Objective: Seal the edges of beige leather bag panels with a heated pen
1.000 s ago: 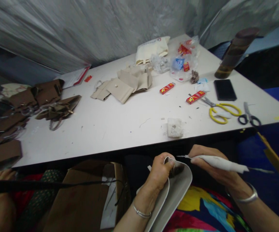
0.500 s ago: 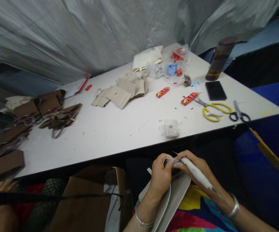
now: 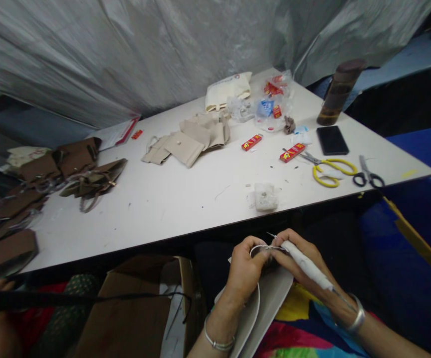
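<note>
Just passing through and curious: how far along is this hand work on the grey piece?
Perhaps done: beige pieces piled on the table, though their finish is unclear. In hand: the left hand grips the grey piece; the right hand holds a white-wrapped tool, its tip at that piece's top edge. Perhaps left: brown pieces heaped at the table's left end.

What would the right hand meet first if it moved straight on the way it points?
Probably the left hand, pinching the grey piece just ahead of the right hand and its white tool; depth unclear.
</note>
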`<state>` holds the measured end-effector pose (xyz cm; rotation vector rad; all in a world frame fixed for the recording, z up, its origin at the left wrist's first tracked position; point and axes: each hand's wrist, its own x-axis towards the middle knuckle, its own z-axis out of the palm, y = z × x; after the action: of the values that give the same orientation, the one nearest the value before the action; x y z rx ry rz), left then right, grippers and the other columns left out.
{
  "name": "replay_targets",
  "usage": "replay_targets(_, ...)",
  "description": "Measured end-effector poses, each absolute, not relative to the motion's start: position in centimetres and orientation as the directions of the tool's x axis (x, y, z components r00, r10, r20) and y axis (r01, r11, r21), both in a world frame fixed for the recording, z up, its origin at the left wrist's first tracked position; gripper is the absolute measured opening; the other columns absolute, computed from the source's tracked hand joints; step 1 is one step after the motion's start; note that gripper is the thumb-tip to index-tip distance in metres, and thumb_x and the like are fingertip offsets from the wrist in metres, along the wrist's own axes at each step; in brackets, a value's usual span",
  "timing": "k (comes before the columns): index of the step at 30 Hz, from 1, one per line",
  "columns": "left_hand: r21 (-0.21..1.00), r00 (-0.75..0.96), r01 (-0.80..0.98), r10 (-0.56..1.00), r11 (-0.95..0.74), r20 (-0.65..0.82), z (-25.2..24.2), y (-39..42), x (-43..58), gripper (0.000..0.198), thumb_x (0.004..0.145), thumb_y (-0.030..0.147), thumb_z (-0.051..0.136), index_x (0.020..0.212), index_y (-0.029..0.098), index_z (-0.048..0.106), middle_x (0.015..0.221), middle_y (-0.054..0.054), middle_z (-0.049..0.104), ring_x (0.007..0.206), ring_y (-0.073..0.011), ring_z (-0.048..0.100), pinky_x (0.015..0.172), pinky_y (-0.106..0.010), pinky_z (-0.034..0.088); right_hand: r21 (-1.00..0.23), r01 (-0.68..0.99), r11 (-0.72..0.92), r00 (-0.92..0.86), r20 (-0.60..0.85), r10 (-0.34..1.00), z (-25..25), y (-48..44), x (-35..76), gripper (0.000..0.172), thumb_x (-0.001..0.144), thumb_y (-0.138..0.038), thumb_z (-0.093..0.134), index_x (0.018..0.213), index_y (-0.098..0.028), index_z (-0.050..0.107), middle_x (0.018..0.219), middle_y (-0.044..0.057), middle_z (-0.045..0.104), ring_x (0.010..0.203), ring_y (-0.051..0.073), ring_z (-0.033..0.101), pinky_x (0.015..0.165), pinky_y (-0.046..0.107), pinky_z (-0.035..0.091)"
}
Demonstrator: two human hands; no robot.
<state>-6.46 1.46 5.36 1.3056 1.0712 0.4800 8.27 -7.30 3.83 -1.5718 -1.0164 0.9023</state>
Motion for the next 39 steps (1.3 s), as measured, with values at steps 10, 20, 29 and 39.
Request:
replay_targets(10,0.919,0.424,0.24,0.818,0.313,-0.389,5.7,1.2,-6.3,0.012,0.067,0.021,0.073,0.077,0.015,0.07,0.067,0.001,0.064,0.064,-0.0137,0.052,0.062,-0.025,0.04,-0.98,0.182,-0.086,0.327,-0.022,0.945,3.8,-7.5,7.9,0.015,0.094,-0.037,0.065,0.091,-0.023,0.06,0.076,-0.001,0.062,0.065,0.015,0.057,0.058,0.025,0.046)
replay_targets(20,0.95,0.508,0.222,0.806,0.219,-0.305,5.7,1.0,-6.7,0.016,0.069,0.02,0.075,0.078,0.017,0.062,0.071,0.003,0.062,0.068,-0.0127,0.051,0.064,-0.025,0.039,-0.983,0.162,-0.086,0.268,-0.041,0.963,4.6,-8.1,8.3,0.024,0.095,-0.045,0.067,0.095,-0.022,0.062,0.083,0.001,0.067,0.071,0.017,0.06,0.061,0.025,0.048)
replay_targets(29,0.843,0.692,-0.121,0.654,0.523,-0.307,7.5,1.2,-8.4,0.048,0.072,0.054,0.089,0.092,0.014,0.071,0.091,-0.008,0.071,0.085,-0.0192,0.065,0.084,-0.03,0.049,-0.972,0.235,-0.013,0.394,0.083,0.915,5.5,-9.8,7.9,0.018,0.093,-0.04,0.068,0.09,-0.024,0.061,0.084,0.003,0.072,0.067,0.018,0.066,0.057,0.025,0.052)
replay_targets(39,0.939,0.837,0.019,0.508,0.344,-0.203,7.1,2.5,-8.8,0.049,0.079,0.06,0.083,0.103,0.017,0.08,0.11,-0.012,0.075,0.111,-0.0309,0.067,0.106,-0.041,0.049,-0.931,0.359,0.07,0.57,0.278,0.773,9.9,-14.1,9.5,0.015,0.098,-0.035,0.062,0.087,-0.025,0.059,0.081,0.002,0.07,0.068,0.018,0.067,0.061,0.026,0.054)
